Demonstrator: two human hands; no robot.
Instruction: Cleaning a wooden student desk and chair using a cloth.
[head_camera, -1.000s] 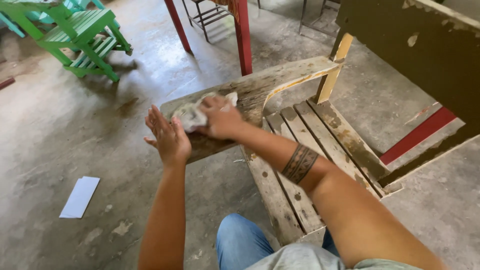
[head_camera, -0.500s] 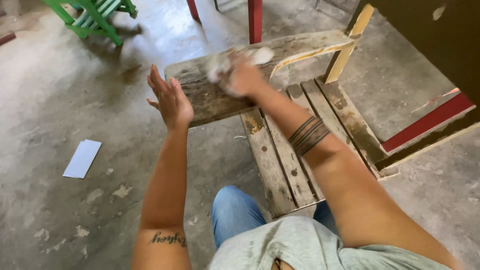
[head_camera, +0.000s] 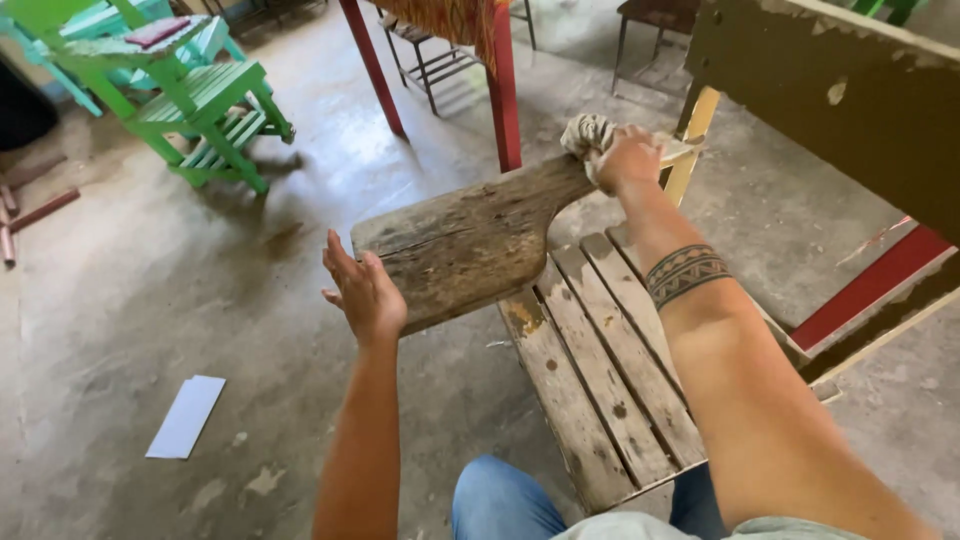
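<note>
Right hand (head_camera: 628, 160): grip closed on crumpled grey cloth (head_camera: 588, 133), pressed at far narrow end of weathered wooden writing-arm board (head_camera: 470, 240). Left hand (head_camera: 365, 292): fingers spread, holding nothing, palm against board's near wide edge. Board's long axis runs near-left to far-right, above slatted wooden seat (head_camera: 600, 370).

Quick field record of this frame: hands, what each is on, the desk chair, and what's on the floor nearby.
left hand: open, palm against the near edge of the writing board
right hand: gripping a rag, pressed on the board's far end
seat: worn wooden slats, bare
backrest: dark, paint chipped
floor: concrete; white paper at left
behind: green chair, red table legs
</note>
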